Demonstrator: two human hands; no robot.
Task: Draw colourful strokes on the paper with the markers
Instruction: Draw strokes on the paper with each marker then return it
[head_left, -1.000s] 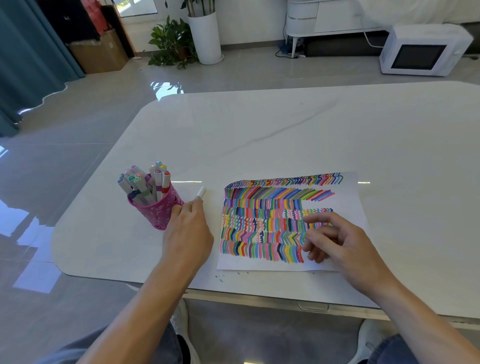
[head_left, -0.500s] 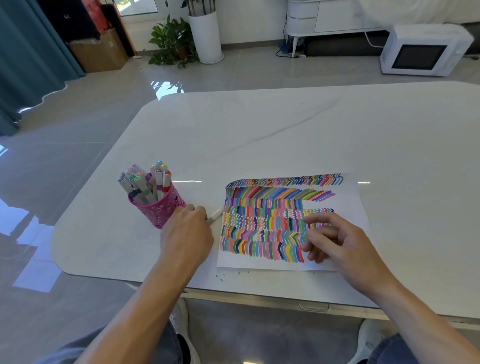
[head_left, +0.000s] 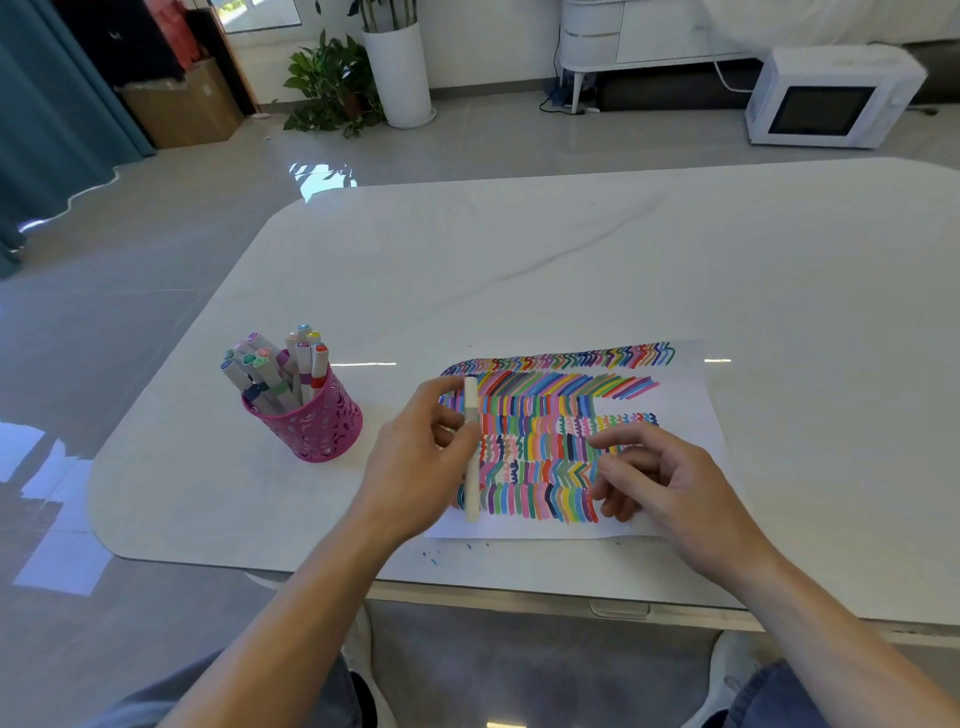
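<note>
On the white marble table, the white paper sheet covered in colourful strokes is lying beneath the right hand, whose loosely curled, empty fingers are resting on it, while the left hand is pinching a slim white marker over the sheet's left edge.

White paper striped with multicoloured rows of strokes; pink perforated cup; white marker; white, grey-veined bench.

A home living room is showing: a plant is standing on glossy tiles; a microwave is sitting near a cabinet; a curtain is hanging left.
</note>
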